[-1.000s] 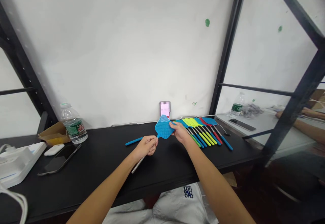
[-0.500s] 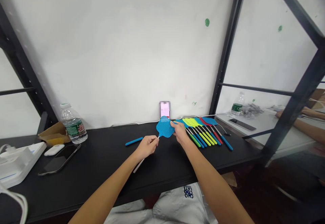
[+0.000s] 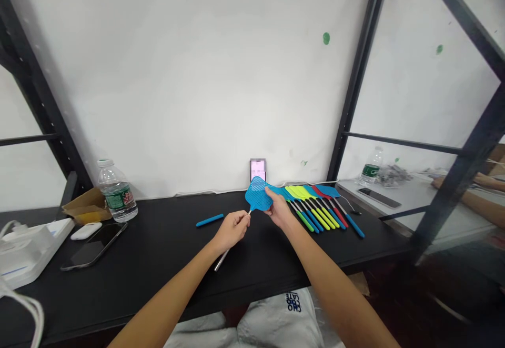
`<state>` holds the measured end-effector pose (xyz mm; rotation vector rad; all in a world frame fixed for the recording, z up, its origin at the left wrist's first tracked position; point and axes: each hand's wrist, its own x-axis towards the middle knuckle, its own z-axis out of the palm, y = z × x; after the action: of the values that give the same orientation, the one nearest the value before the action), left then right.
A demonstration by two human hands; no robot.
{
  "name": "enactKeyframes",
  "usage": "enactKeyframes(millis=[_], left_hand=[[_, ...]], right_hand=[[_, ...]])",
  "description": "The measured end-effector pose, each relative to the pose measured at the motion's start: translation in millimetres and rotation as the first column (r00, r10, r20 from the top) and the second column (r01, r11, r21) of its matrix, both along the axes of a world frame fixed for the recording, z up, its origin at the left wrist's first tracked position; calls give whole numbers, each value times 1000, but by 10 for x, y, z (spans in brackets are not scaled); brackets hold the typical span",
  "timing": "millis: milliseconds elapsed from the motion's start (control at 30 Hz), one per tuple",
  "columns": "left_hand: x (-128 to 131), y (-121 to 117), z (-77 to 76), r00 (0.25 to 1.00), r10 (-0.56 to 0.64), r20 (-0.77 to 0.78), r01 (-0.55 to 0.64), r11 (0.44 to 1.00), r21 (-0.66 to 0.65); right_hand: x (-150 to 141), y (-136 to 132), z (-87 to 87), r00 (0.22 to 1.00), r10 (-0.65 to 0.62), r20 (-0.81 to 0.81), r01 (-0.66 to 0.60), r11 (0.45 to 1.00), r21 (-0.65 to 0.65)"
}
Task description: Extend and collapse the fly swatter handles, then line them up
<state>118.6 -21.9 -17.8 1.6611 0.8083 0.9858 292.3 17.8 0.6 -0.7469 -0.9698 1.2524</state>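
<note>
Between my hands is a blue fly swatter (image 3: 258,196) with a perforated head and a thin metal rod. My left hand (image 3: 233,228) is closed round the rod just below the head; the rod's bare silver end sticks out beneath my fist. My right hand (image 3: 278,207) grips the right edge of the blue head, thumb on its near face. A loose blue handle tube (image 3: 209,220) lies on the black table (image 3: 165,264) to the left of my left hand. Right of my right hand lies a row of several fly swatters (image 3: 321,208) in blue, yellow, green and red.
A phone (image 3: 258,170) leans against the wall behind the swatter. At left are a water bottle (image 3: 117,192), a cardboard box (image 3: 87,206), a dark phone (image 3: 94,247), a white case (image 3: 86,231) and a power strip (image 3: 35,250). A person's arm (image 3: 469,206) shows at far right.
The swatter has shifted slightly right and up relative to the table, both hands staying on it. The blue handle tube shows more fully now. The view has tilted a little.
</note>
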Motion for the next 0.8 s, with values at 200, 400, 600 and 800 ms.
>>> enactKeyframes(millis=[200,400,600,800], left_hand=[[-19,-11,134,995,-17,-98,14,999,-34],[183,37,233,850,310,-425,-126,905,407],[246,36,171,633,540,-555,-190,803,564],[201,74,164,779,463,-422,-183,812,554]], right_hand=[[-332,-102,-204,936,100,337,-144,984,106],[-328,-64,-294,801,-409,437,262,896,359],[-313,-41,-332,809,-357,466,262,930,257],[-379,-89,-304,830,-381,407,256,909,328]])
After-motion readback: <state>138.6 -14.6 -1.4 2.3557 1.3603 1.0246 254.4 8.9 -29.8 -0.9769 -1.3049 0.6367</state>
